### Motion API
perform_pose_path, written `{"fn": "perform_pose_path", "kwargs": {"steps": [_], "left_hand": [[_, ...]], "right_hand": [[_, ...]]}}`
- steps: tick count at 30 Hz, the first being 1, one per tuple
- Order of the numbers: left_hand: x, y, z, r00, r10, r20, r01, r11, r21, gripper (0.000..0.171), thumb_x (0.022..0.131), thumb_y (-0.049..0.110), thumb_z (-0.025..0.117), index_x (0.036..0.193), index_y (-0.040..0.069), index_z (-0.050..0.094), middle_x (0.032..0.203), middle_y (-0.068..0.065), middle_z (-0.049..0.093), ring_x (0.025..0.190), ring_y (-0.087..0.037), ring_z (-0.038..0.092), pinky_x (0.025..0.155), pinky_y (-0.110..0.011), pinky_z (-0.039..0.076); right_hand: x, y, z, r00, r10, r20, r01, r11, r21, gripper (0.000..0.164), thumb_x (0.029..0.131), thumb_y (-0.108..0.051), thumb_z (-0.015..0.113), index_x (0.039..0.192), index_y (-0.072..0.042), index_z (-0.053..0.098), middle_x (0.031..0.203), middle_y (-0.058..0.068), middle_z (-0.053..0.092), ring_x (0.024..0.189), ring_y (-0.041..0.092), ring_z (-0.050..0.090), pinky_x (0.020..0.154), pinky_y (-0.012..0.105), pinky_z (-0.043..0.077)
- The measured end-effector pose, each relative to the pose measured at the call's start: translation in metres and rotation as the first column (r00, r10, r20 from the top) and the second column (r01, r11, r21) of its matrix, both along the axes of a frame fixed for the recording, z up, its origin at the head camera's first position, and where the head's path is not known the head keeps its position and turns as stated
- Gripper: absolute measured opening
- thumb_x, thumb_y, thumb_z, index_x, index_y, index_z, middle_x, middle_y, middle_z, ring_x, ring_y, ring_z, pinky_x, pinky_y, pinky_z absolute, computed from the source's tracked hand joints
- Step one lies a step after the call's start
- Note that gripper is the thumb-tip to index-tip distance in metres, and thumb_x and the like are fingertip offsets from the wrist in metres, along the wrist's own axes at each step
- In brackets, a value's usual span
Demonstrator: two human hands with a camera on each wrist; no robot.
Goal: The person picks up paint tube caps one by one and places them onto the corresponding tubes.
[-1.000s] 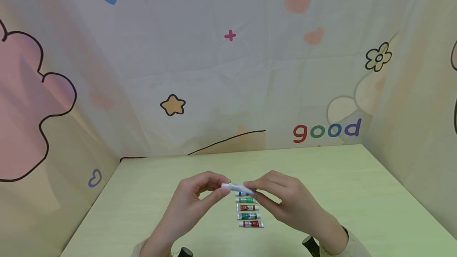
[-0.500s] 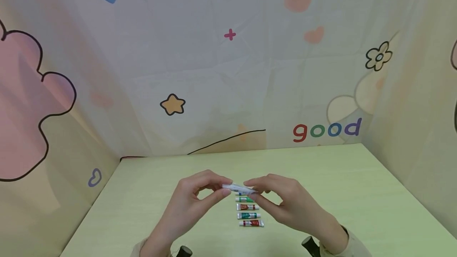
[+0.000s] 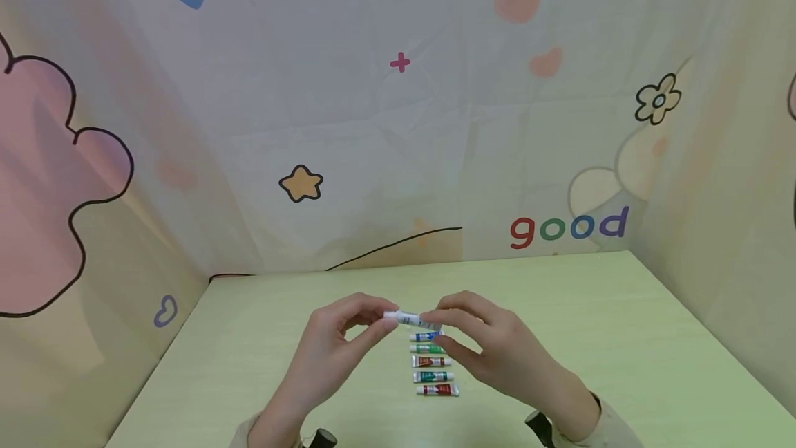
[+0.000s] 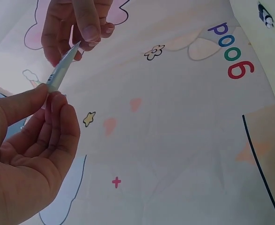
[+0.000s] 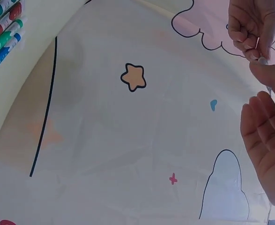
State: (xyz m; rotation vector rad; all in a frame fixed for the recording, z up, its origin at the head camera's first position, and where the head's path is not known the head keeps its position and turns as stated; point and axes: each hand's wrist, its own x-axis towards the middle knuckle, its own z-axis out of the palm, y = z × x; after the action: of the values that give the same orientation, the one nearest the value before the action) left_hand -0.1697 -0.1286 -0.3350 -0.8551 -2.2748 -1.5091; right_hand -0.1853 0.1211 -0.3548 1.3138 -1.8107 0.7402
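Observation:
A small white paint tube (image 3: 407,319) is held up over the table, its cap end to the left. The left hand (image 3: 342,344) pinches the tube near its cap between thumb and fingertips; the left wrist view shows the tube (image 4: 62,70) slanting up from that pinch toward the other hand. At the tube's flat end is the right hand (image 3: 497,337), its fingertips touching the tube from above and its thumb below, apart from the fingers. In the right wrist view the right hand (image 5: 268,136) has fairly straight fingers, and the tube is mostly hidden behind its thumb.
Several paint tubes lie in a column on the pale green table (image 3: 280,303), among them a blue tube (image 3: 423,337), a brown-red tube (image 3: 430,361) and a red tube (image 3: 438,390). A printed curtain (image 3: 373,123) stands behind and at both sides.
The tube has risen slightly and turned, so printing now shows on it. The right fingers have shifted over its flat end. The left hand keeps its pinch near the cap.

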Motion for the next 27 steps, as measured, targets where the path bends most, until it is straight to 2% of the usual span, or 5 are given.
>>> {"fn": "perform_pose_path", "kwargs": {"steps": [9,14,18,22,27], "left_hand": [[-0.0011,-0.0020,0.0006,0.995,0.018,0.096,-0.020,1.000,0.016,0.013,0.094,0.026,0.073,0.104,0.018,0.075,0.094,0.007,0.073,0.084,-0.014,0.070,0.084,-0.033,0.056],[-0.0014,-0.0022,0.0020,0.997,-0.004,0.073,0.002,1.000,0.023,0.013,0.094,0.025,0.073,0.104,0.018,0.076,0.094,0.008,0.073,0.084,-0.014,0.070,0.084,-0.033,0.056],[-0.0018,-0.0023,0.0014,0.999,-0.019,0.044,0.017,0.999,0.030,0.012,0.094,0.024,0.073,0.104,0.018,0.076,0.094,0.008,0.073,0.084,-0.014,0.071,0.085,-0.034,0.056],[-0.0022,-0.0016,0.0002,0.999,-0.038,0.018,0.037,0.998,0.040,0.012,0.094,0.022,0.073,0.105,0.017,0.076,0.094,0.006,0.073,0.084,-0.014,0.070,0.086,-0.036,0.056],[-0.0016,0.0007,-0.0011,0.998,-0.054,-0.039,0.055,0.998,0.028,0.012,0.094,0.021,0.073,0.105,0.019,0.076,0.095,0.003,0.073,0.085,-0.014,0.069,0.083,-0.035,0.057]], "right_hand": [[-0.0005,-0.0012,0.0014,0.990,-0.055,-0.129,0.060,0.998,0.027,0.027,0.105,-0.021,0.055,0.119,-0.005,0.071,0.104,0.005,0.069,0.082,0.015,0.067,0.070,0.018,0.054],[-0.0030,-0.0008,0.0007,0.998,0.017,-0.066,-0.018,1.000,-0.022,0.028,0.104,-0.025,0.059,0.117,-0.003,0.072,0.106,0.004,0.071,0.089,0.014,0.069,0.075,0.020,0.055],[-0.0035,0.0017,-0.0017,0.994,0.080,0.075,-0.078,0.996,-0.040,0.026,0.102,-0.023,0.062,0.118,-0.005,0.071,0.105,0.002,0.072,0.088,0.012,0.067,0.075,0.019,0.054],[-0.0018,0.0044,-0.0031,0.949,0.145,0.279,-0.127,0.989,-0.081,0.022,0.098,-0.010,0.067,0.120,-0.008,0.070,0.100,0.000,0.073,0.081,0.008,0.063,0.070,0.018,0.052],[0.0023,0.0057,-0.0017,0.843,0.175,0.509,-0.110,0.982,-0.155,0.030,0.094,0.006,0.066,0.119,-0.009,0.070,0.099,0.002,0.074,0.079,0.010,0.067,0.067,0.026,0.055]]}}
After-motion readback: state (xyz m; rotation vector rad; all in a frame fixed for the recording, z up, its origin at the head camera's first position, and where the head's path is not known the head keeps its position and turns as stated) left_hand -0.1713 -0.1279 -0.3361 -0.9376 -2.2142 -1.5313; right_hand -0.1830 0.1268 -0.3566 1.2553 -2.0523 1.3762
